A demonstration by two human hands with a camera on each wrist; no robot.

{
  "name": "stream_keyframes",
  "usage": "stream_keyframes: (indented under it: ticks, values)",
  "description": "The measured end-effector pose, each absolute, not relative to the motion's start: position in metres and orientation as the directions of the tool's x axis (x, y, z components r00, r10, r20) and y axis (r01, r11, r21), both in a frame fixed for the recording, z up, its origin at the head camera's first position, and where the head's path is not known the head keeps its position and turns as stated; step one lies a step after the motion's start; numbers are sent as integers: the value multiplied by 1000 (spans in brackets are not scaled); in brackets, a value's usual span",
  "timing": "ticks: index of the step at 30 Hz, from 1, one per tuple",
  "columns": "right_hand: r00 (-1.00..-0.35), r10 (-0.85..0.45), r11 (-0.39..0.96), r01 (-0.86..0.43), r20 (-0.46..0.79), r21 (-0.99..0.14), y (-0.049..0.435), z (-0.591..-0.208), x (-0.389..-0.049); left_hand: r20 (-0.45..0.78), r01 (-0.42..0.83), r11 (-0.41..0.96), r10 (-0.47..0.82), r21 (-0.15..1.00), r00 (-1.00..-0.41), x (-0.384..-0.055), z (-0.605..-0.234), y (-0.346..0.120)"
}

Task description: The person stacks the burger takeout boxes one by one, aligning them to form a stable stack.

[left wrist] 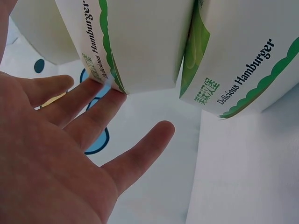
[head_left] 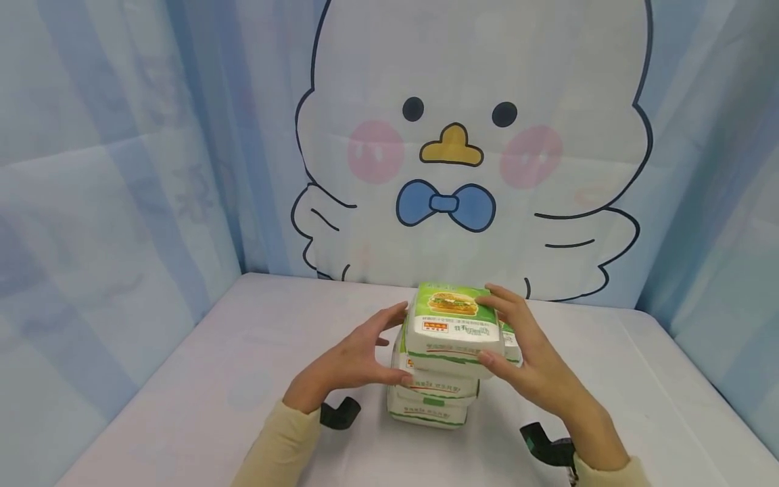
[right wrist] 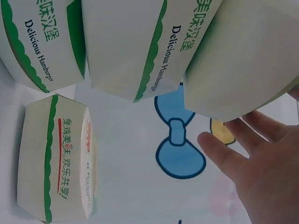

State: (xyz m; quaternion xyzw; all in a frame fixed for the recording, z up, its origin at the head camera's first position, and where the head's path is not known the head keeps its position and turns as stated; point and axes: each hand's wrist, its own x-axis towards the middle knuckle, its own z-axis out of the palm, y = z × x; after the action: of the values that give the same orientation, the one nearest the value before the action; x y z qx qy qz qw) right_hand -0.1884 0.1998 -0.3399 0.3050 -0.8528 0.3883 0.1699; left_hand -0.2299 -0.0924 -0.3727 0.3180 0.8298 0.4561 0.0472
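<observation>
Three white-and-green hamburger boxes stand stacked on the table. The top box (head_left: 453,338) sits askew over the middle box (head_left: 441,384), with the bottom box (head_left: 426,412) beneath. My right hand (head_left: 535,365) holds the top box at its right side, thumb by the front corner and fingers along the far edge. On the other side, my left hand (head_left: 353,358) has its fingers spread beside the stack. In the left wrist view, fingertips (left wrist: 119,95) touch the middle box, while the thumb extends apart from it.
Behind the stack to the right is another hamburger box (right wrist: 51,158), partly hidden in the head view. The white table (head_left: 182,406) is bounded by blue curtains (head_left: 109,169), with a cartoon-bird backdrop (head_left: 450,250) behind it. Dark wrist mounts (head_left: 342,413) hang below both wrists.
</observation>
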Motion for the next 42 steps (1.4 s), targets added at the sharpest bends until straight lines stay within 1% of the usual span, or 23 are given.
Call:
stream_keyframes:
  ticks: [6,11,18,22,28,34,40,42]
  values:
    - [-761,-413,507,-649,501,-568,193,-341,-189,232,496,347,582,796,-779,-230,-372,-92]
    - [-757,-425,510,-653,497,-560,189,-343,-190,249,516,354,581,780,-775,-231,-372,-92]
    - [-767,-416,511,-641,488,-573,187,-347,-189,228,492,351,579,797,-783,-230,-371,-92]
    - [-760,-421,503,-650,495,-569,186,-348,-190,249,498,335,569,800,-783,-228,-368,-92]
    - [-751,-421,510,-659,508,-552,187,-346,-190,270,497,349,530,794,-804,-225,-364,-93]
    - [-756,-381,522,-652,533,-550,196,-345,-189,291,508,348,517,788,-805,-225,-362,-91]
    - [-787,-305,517,-609,536,-601,212,-346,-194,343,545,328,507,772,-791,-223,-358,-90]
    - [-806,-281,523,-584,520,-621,218,-348,-198,352,550,320,505,771,-788,-222,-357,-90]
